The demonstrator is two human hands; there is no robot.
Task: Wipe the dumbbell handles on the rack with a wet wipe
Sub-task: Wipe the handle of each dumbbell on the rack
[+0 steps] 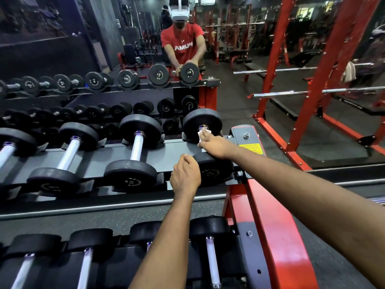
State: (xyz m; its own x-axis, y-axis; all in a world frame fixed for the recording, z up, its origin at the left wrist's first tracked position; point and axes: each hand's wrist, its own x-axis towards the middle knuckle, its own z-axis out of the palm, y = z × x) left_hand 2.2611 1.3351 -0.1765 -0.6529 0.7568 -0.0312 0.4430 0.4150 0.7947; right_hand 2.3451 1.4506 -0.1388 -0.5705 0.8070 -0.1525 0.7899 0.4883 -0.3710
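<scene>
The right hand [212, 146] pinches a white wet wipe [200, 135] in curled fingers, pressing it round the far end of the handle of the rightmost dumbbell [216, 171], right where the handle meets the far head; most of the handle is hidden beneath the hand and wrist. The left hand [185, 174] is curled round the left edge of that dumbbell's near head; how tightly it grips cannot be told. The dumbbell lies on the upper tier of the rack [116, 157], at its right end, beside a yellow label [251, 148]; the neighbouring dumbbell [136, 142] lies to its left, apart; more dumbbells [211, 257] fill the lower tier; a mirror [62, 49] behind the rack reflects the person.
</scene>
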